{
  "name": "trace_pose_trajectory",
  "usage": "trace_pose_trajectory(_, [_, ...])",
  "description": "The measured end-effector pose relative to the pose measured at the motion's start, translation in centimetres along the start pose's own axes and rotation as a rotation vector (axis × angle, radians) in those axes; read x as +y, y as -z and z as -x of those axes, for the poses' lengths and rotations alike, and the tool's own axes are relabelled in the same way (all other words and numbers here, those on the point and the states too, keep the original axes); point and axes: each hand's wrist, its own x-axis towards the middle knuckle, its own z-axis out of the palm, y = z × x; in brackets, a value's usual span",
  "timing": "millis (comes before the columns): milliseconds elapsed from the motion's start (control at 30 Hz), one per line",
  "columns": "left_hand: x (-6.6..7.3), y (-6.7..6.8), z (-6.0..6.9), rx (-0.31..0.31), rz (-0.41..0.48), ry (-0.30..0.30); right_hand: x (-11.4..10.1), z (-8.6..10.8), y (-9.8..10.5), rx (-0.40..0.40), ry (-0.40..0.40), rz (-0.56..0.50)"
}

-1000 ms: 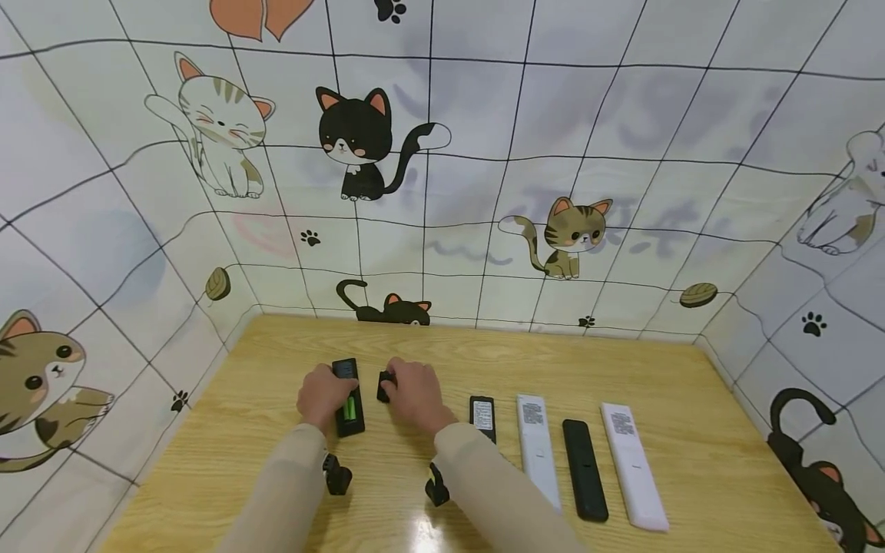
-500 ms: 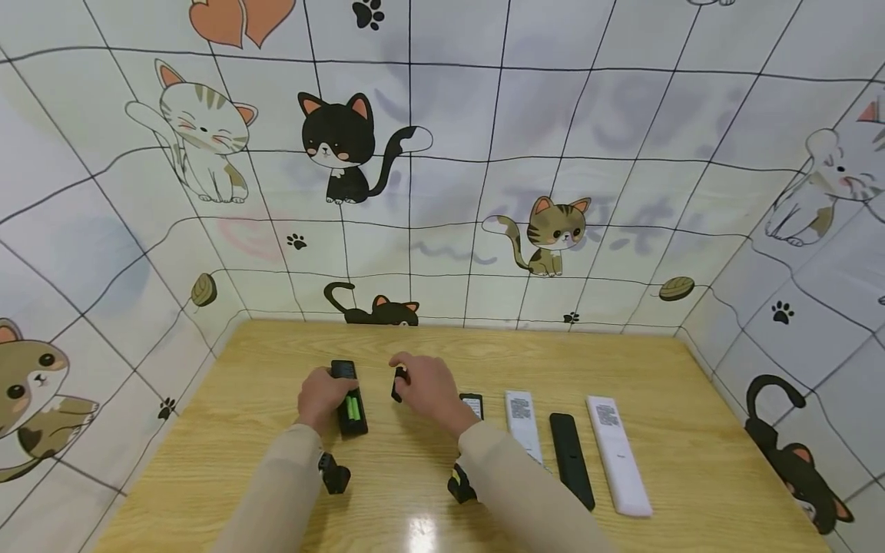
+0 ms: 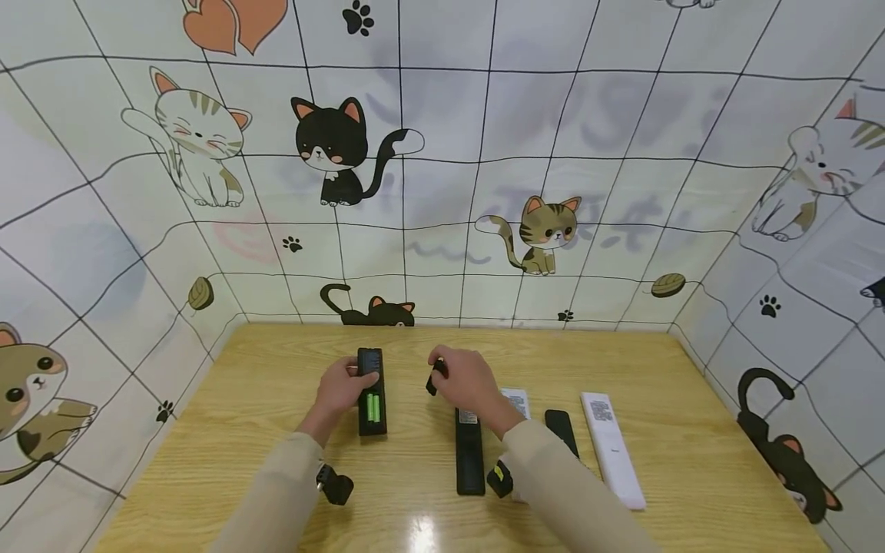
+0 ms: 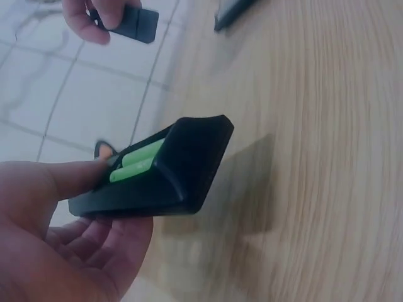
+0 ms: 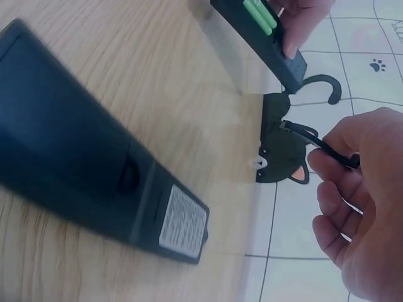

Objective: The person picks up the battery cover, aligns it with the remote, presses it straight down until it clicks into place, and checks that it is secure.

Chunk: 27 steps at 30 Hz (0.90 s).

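Note:
My left hand (image 3: 341, 385) grips a black remote control (image 3: 371, 361), thumb on its back and fingers beneath, as the left wrist view shows. Two green batteries (image 4: 140, 161) lie side by side in its uncovered battery compartment. Over to the right, my right hand (image 3: 470, 380) pinches a small black battery cover (image 5: 320, 143) between thumb and index finger; the other fingers are curled. Cover and remote are apart. Just below the right hand, another black remote (image 3: 470, 461) with a white label lies face down on the table.
Right of that remote lie a white remote (image 3: 515, 398), partly hidden by the right arm, a shorter-looking black one (image 3: 561, 430) and a long white one (image 3: 614, 453). The wooden table (image 3: 415, 507) meets cat-patterned cloth walls (image 3: 442, 192) at the back and sides.
The left hand has moved right with its remote, which now looks raised off the table. The right hand has gone right with the cover, away from the remote. The head view has shifted slightly.

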Motion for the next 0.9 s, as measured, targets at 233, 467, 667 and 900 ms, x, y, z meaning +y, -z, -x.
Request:
trace_pose_trajectory(233, [1.5, -2.5, 1.1, -0.082, 0.144, -0.067, 1.3, 1.4, 1.1, 0.022, 0.002, 0.035])
trace_pose_trajectory(467, [1.6, -4.9, 1.8, -0.128, 0.215, -0.114, 2.7, 3.1, 1.9, 0.002, -0.050, 0.030])
trace_pose_trajectory(667, [1.3, -6.3, 2.3, -0.134, 0.232, -0.135, 3.6, 4.7, 2.3, -0.020, -0.070, 0.002])
trace_pose_trajectory(900, [1.0, -7.5, 2.6, -0.144, 0.234, -0.150, 4.0, 6.0, 2.4, -0.015, -0.057, 0.002])
